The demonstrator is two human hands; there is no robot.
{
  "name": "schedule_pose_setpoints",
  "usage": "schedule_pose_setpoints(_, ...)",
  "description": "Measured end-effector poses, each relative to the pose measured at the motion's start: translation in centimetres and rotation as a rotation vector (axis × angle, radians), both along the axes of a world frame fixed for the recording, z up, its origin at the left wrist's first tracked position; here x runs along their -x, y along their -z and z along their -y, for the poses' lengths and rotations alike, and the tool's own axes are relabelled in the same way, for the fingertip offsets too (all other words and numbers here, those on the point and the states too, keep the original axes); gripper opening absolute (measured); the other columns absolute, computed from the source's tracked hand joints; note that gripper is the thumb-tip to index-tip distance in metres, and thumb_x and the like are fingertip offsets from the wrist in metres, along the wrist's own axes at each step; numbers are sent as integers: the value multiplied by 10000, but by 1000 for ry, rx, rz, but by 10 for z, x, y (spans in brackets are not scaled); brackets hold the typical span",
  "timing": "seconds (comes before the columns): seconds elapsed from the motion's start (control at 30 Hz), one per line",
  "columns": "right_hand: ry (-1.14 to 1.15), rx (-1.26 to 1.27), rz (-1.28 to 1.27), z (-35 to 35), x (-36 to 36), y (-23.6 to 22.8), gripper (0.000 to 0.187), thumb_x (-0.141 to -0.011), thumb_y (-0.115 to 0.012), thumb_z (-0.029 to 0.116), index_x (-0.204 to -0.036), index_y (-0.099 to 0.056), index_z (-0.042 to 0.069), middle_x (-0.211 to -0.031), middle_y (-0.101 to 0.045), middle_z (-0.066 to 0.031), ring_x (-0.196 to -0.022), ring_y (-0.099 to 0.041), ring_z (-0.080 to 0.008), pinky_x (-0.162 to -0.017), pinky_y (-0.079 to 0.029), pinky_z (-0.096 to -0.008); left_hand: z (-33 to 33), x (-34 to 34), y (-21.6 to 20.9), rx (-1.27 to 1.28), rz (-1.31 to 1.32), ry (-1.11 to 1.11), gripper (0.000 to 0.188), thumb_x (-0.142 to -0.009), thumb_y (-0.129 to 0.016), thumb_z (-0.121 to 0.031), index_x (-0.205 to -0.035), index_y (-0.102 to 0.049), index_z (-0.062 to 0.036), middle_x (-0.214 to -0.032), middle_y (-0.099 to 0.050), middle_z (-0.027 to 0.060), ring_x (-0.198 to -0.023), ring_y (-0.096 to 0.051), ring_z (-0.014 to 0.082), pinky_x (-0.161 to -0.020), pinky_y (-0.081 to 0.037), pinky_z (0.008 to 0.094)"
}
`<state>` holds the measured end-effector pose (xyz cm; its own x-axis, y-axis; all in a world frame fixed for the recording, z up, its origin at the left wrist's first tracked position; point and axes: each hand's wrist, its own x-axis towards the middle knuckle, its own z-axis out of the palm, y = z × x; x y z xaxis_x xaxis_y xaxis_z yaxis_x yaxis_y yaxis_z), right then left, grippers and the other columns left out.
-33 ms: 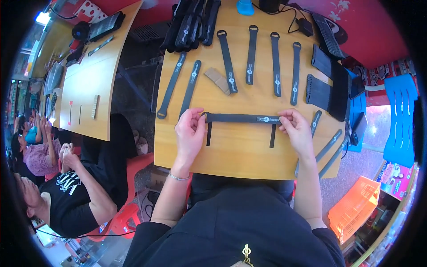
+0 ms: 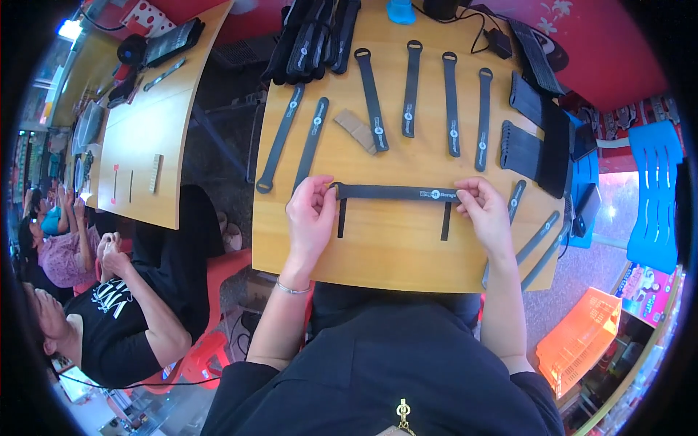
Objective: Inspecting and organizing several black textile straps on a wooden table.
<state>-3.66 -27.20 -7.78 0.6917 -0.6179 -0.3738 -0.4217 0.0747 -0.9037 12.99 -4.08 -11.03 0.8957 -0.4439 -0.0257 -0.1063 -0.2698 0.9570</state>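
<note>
Stretched level between my hands is a dark grey strap [image 2: 385, 192] with pale printing near its right part. My left hand [image 2: 309, 216] pinches its loop end between thumb and fingers. The other end is pinched in my right hand [image 2: 486, 218]. Below the strap, two narrow black strips [image 2: 342, 220] stand out against the wooden table [image 2: 392, 261], one near each hand. Beyond it, several similar straps [image 2: 411, 91] lie spread in a row, loops pointing away from me. Two more straps [image 2: 280, 142] rest beside my left hand, and several straps [image 2: 538, 236] lie by my right forearm.
A thick bundle of black straps [image 2: 313, 43] sits at the far left corner. A brown folded piece [image 2: 355, 131] lies among the straps. Black stacked bands [image 2: 552, 145] line the right edge. An orange basket [image 2: 582, 338] stands lower right. Another person [image 2: 123, 312] sits at the left.
</note>
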Motion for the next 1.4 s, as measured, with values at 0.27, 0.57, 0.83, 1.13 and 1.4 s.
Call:
schedule_pose_setpoints(0.27, 16, 6, 15, -1, -1, 4, 153, -879, -589, 66, -1021, -595, 9, -863, -601, -18, -672, -564, -64, -623, -462, -190, 0, 1, 1, 33, -11, -34, 140, -841, -584, 41, -978, -590, 14, -768, -549, 41, -563, -501, 54, -499, -406, 184)
schedule_pose_setpoints(0.57, 28, -18, -2, 0, 0, 1, 157, -873, -606, 74, -1021, -593, 26, -828, -605, -2, -653, -563, -51, -610, -454, -182, 0, 1, 3, 38, 26, -20, 135, -846, -572, 45, -974, -598, 11, -769, -527, 35, -556, -488, 50, -490, -389, 181)
schedule_pose_setpoints(0.83, 22, -31, 20, 1, 0, 4, 147, -873, -616, 86, -1007, -595, 30, -801, -605, 3, -655, -567, -47, -605, -453, -180, 1, 0, 2, 24, 63, 5, 137, -861, -556, 48, -986, -595, 11, -765, -519, 31, -536, -505, 49, -465, -396, 180)
schedule_pose_setpoints(1.13, 47, -14, 34, 1, 3, 8, 170, -855, -638, 68, -1008, -587, 13, -792, -609, -10, -654, -576, -58, -596, -465, -187, 5, 4, 0, 96, 22, -27, 248, -861, -552, 63, -1102, -526, 11, -714, -506, 9, -540, -497, 41, -464, -397, 182)
schedule_pose_setpoints(1.4, 42, -8, 41, 1, 4, 9, 181, -846, -646, 63, -1009, -588, 9, -821, -609, -14, -655, -579, -61, -603, -474, -187, 3, 3, 1, 45, 70, -3, 258, -849, -562, 64, -1100, -527, 16, -705, -504, 7, -540, -481, 35, -470, -371, 179)
